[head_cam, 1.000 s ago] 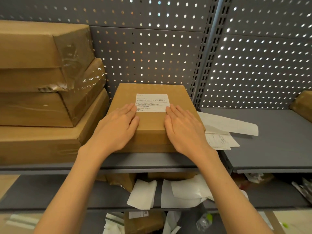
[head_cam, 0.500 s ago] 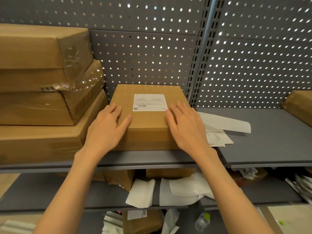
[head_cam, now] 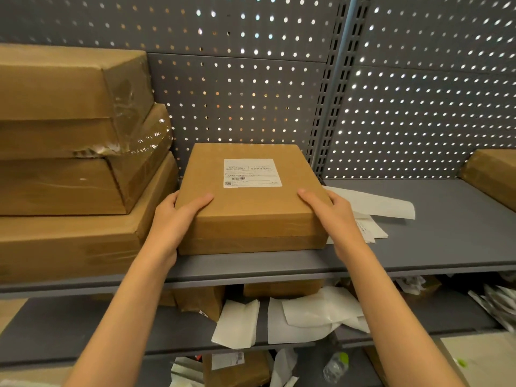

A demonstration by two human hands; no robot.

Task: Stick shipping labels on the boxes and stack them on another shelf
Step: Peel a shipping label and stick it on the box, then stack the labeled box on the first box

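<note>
Presently, a flat brown box (head_cam: 251, 202) lies on the grey shelf (head_cam: 435, 241) at frame centre, its near edge close to the shelf lip. A white shipping label (head_cam: 252, 172) is stuck flat on the box top, toward 12 o'clock; its print, barcode and square code are too small to read. The left hand (head_cam: 178, 219) grips the box's near-left corner at 9 o'clock, thumb lying across the top face, remaining fingers hidden behind the side wall. The right hand (head_cam: 332, 210) grips the near-right corner at 3 o'clock in like manner, thumb on top, fingers concealed down the side. Whether the box is lifted off the shelf cannot be told.

At 9 o'clock, just beside the box, stands a stack of larger boxes (head_cam: 72, 163), partly film-wrapped and cut off by the left frame edge. At 3 o'clock, loose white backing sheets (head_cam: 374, 205) lie on the shelf, partly covered by the right hand and box. Another brown box (head_cam: 494, 174) is cut off at the right edge. Perforated grey panel (head_cam: 237, 101) closes the back. On the lower shelf (head_cam: 55, 331) at 6 o'clock, crumpled white sheets (head_cam: 301, 317) and further cartons lie partly hidden by the shelf above and the forearms.
</note>
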